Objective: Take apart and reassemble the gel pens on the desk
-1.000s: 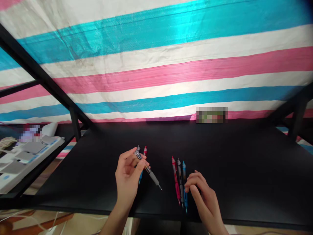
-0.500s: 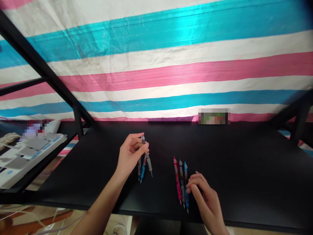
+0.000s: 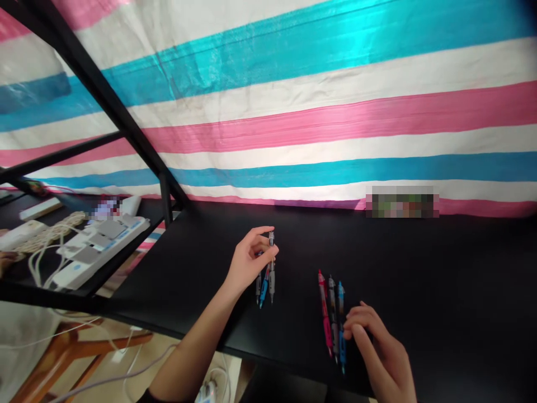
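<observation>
The left hand [image 3: 250,263] pinched a clear-barrelled gray-grip pen [image 3: 272,280] near its top between thumb and fingers, point toward the worktop [image 3: 461,291]'s front edge; whether its tip touched the surface could not be told. Just left of it lay a blue-grip pen [image 3: 264,293] and a second gray pen [image 3: 258,291], both partly hidden by the hand. Nearer the front edge, a pink-red pen [image 3: 324,313], a black-and-gray pen [image 3: 333,313] and a blue pen [image 3: 341,319] lay side by side. The right hand [image 3: 380,347], loosely curled and holding nothing, was right beside the blue pen; contact was unclear. Beyond the worktop's left edge sat a white power strip [image 3: 100,258].
</observation>
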### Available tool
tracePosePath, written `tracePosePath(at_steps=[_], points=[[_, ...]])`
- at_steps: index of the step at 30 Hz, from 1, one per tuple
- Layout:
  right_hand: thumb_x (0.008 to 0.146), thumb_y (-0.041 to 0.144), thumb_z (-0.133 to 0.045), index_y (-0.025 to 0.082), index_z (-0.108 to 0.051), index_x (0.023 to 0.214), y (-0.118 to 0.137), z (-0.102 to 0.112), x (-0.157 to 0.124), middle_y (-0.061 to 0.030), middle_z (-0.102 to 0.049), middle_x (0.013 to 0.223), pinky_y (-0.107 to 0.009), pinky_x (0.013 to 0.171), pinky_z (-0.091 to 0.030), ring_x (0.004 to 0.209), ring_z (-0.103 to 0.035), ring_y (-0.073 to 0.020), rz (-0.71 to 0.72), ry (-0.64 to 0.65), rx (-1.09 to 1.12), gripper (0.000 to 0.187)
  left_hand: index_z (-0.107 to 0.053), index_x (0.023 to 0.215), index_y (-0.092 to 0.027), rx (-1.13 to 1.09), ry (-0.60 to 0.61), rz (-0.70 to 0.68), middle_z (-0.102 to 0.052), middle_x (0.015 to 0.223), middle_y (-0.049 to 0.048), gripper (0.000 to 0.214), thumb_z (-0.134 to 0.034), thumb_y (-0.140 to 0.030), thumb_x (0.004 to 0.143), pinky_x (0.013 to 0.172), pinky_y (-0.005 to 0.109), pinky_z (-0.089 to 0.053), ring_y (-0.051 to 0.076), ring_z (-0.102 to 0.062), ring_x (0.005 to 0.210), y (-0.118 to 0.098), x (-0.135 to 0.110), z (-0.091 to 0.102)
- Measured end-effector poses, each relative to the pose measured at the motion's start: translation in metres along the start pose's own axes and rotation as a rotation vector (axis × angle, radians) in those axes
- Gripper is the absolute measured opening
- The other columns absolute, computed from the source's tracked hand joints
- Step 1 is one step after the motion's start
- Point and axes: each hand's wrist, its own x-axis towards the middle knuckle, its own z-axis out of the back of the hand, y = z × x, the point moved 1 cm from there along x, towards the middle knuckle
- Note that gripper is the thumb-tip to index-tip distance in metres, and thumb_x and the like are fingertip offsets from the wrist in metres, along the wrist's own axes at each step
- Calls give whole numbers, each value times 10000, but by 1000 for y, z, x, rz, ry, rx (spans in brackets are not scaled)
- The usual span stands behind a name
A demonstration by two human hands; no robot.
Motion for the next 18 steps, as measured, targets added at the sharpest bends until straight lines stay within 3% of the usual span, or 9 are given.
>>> tracePosePath(at_steps=[6,11,18], points=[[1047,225,-578,249,-643,880,-3,-2,1,-9,-679,897,-345,1124,-398,971,-661,-214,2,5,-7,181,-689,1130,-191,43,38,-20,-645,767,-35,329,-815,-243,831,637,265,-567,138,-674,664,3,1,0],[1043,231,-581,247,-644,870,-1,-2,1,-7,-679,876,-354,1123,-402,963,-662,-217,-4,-3,-3,185,-643,1303,-217,85,71,-19,-640,838,-30,476,-796,-255,854,686,277,-560,132,-672,691,4,2,-1],[1038,228,-584,250,-653,872,2,0,0,-7,-687,876,-354,1110,-420,977,-662,-220,7,-13,-4,181,-577,1364,-218,186,81,-32,-624,869,-22,532,-759,-294,870,657,264,-541,133,-650,695,10,4,-1]])
